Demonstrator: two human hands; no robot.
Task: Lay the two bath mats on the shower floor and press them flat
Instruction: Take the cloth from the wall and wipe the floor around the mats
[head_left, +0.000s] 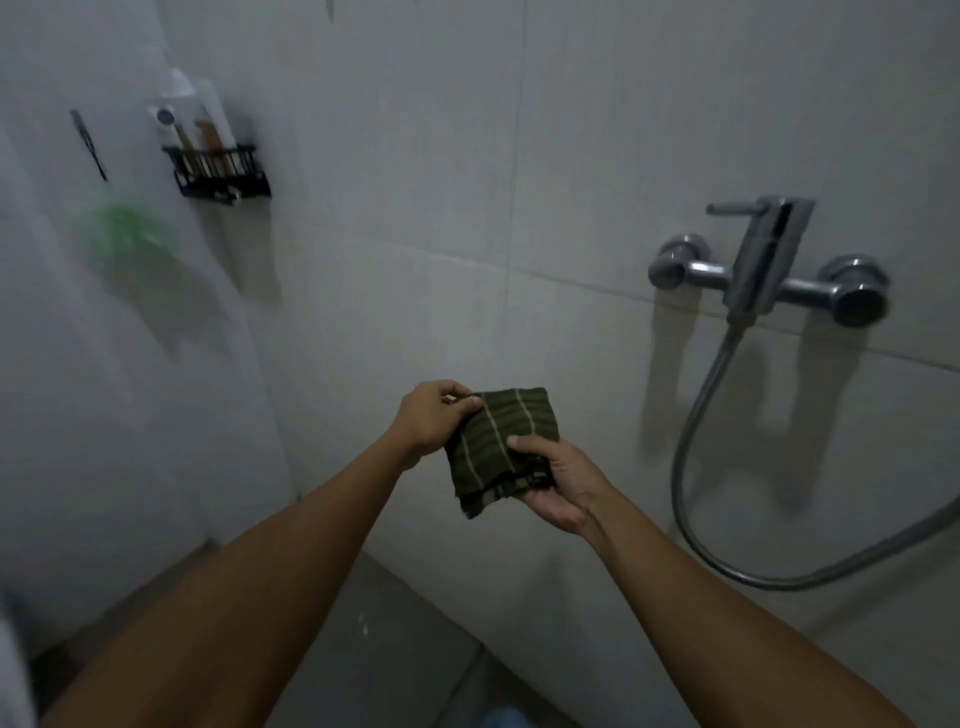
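One folded bath mat (501, 444), dark green with pale stripes, is held in mid-air before the tiled wall (415, 234), well above the shower floor (395, 649); a second mat is not in view. Left hand (434, 423): fingers pinch the upper left corner, likely to start unfolding. Right hand (558, 486): palm under the lower fringed edge, thumb on top, gripping to steady the bundle. Nearby: chrome shower mixer (769, 265) with hose (727, 467) on the right; black wire caddy (218, 174) holding bottles (192, 117) on the left; green item (124, 234) below it, blurred.
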